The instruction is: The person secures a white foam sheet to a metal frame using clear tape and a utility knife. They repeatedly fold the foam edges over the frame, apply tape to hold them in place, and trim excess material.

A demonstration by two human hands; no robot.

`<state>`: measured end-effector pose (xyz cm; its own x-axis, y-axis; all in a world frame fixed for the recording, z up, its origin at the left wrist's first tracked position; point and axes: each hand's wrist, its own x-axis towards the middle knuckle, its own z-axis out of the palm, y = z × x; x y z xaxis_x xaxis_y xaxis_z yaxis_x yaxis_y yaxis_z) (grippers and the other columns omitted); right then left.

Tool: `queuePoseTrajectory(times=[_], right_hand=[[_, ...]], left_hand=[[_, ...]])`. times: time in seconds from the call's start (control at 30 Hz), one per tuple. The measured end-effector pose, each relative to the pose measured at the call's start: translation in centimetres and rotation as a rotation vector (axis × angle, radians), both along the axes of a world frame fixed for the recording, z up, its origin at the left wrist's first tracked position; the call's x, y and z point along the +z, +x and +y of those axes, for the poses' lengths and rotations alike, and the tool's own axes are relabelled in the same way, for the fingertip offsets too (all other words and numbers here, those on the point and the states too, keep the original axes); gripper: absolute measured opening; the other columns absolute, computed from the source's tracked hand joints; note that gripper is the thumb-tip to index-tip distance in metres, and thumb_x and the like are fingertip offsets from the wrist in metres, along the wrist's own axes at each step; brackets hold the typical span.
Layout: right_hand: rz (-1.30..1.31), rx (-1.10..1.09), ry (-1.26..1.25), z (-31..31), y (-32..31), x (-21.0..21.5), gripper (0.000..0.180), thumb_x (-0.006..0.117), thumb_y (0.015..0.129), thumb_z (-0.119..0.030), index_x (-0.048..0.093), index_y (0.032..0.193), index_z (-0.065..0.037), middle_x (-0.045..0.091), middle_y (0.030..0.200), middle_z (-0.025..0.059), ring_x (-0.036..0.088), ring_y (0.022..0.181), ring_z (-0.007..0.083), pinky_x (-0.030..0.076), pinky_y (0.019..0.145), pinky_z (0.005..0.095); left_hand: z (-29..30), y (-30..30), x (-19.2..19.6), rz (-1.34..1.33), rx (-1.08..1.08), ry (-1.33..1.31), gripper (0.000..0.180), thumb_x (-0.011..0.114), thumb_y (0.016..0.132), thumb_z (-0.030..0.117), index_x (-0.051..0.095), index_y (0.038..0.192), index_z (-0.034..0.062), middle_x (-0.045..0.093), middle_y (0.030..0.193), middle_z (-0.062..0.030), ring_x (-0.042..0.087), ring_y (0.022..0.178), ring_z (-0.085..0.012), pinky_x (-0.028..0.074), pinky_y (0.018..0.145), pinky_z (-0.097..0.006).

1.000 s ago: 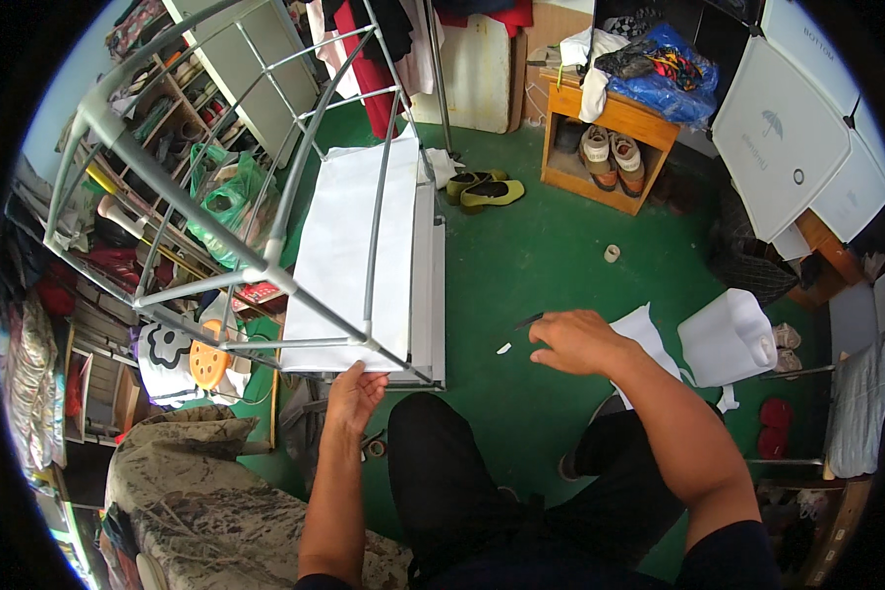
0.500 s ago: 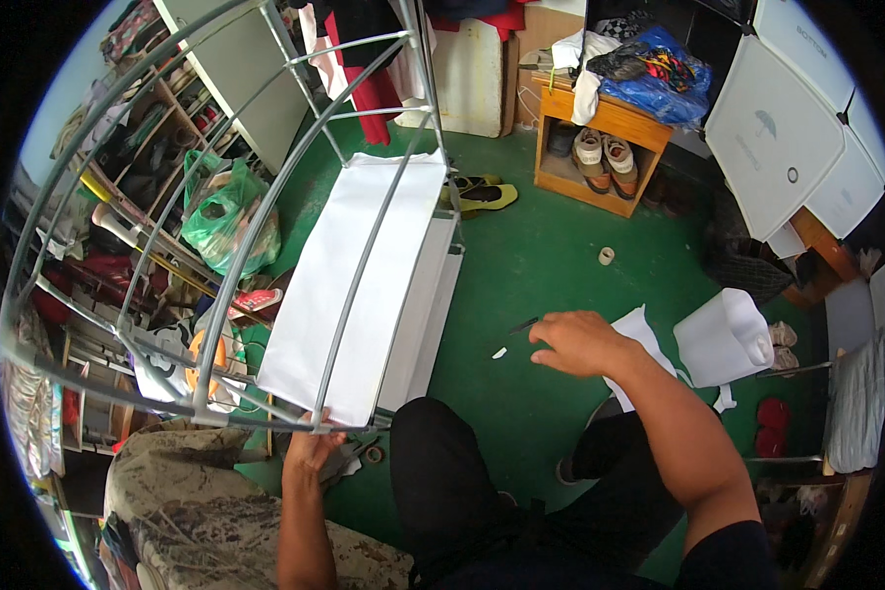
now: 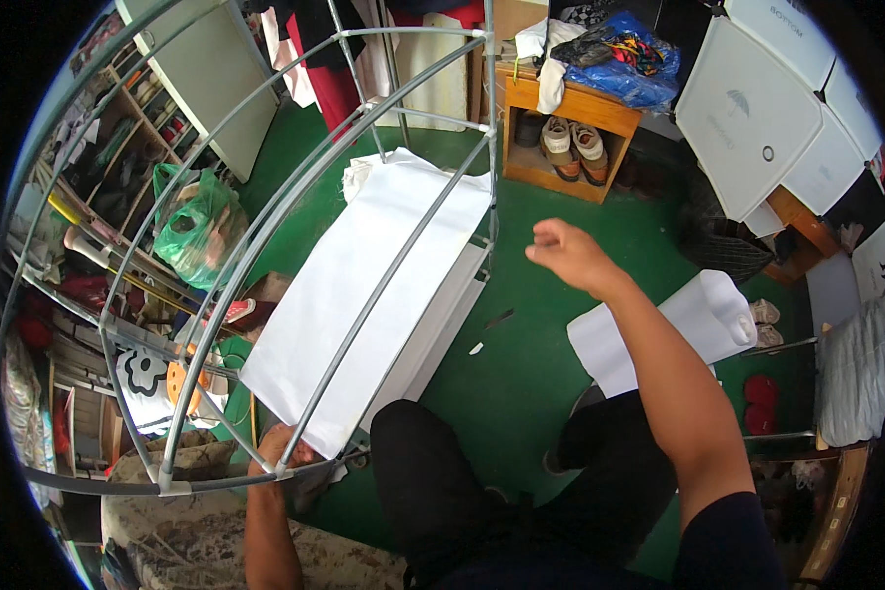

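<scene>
I see the left hand point(image 3: 283, 450) closed around a lower bar of the grey tubular metal frame point(image 3: 265, 221), low left in view. The frame is thin round rods with white joints, tilted up over the green floor point(image 3: 506, 379). A smooth white fabric panel point(image 3: 364, 295) lies under the rods, on a flat white board point(image 3: 442, 320). The right hand point(image 3: 567, 254) hangs in the air right of the frame, fingers loosely curled, holding nothing. The open wooden box shelf point(image 3: 570, 113) holds pale shoes point(image 3: 572, 147); a crumpled blue plastic bag point(image 3: 634, 64) sits on top. A translucent green plastic bag point(image 3: 195, 228) bulges at left.
</scene>
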<state>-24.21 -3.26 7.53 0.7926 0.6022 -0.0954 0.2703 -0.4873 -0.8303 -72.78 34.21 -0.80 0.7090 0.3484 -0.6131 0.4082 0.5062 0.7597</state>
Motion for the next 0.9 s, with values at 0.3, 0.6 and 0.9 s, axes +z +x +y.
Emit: queuePoseTrajectory(times=[0.3, 0.6, 0.9], right_hand=[[0.113, -0.131, 0.364, 10.2, 8.7, 0.4, 0.068, 0.069, 0.089, -0.010, 0.037, 0.150, -0.002, 0.050, 0.147, 0.0166, 0.049, 0.133, 0.0302, 0.037, 0.111, 0.0384], [0.216, -0.016, 0.243, 8.8, 8.8, 0.3, 0.043, 0.062, 0.095, -0.012, 0.050, 0.136, -0.011, 0.058, 0.132, 0.0039, 0.054, 0.120, 0.0205, 0.043, 0.100, 0.0424], [0.253, -0.047, 0.230, -1.3, 3.5, 1.6, 0.040, 0.059, 0.092, -0.012, 0.053, 0.132, -0.009, 0.060, 0.123, 0.0029, 0.056, 0.109, 0.0148, 0.045, 0.092, 0.0344]], left_hand=[[2.2, 0.8, 0.2, 0.090, -0.012, -0.009, 0.025, 0.072, 0.085, 0.019, 0.066, 0.091, -0.0042, 0.069, 0.068, -0.0122, 0.067, 0.054, -0.0219, 0.056, 0.050, -0.032], [6.4, 0.9, -0.9, 0.063, -0.015, 0.089, 0.029, 0.073, 0.087, 0.024, 0.066, 0.095, -0.0030, 0.069, 0.066, -0.0084, 0.065, 0.051, -0.0170, 0.056, 0.046, -0.028], [10.6, 6.0, -1.1, -0.068, 0.355, 0.273, 0.018, 0.066, 0.095, 0.025, 0.062, 0.087, 0.0087, 0.063, 0.070, -0.0033, 0.058, 0.058, -0.0169, 0.050, 0.054, -0.031]])
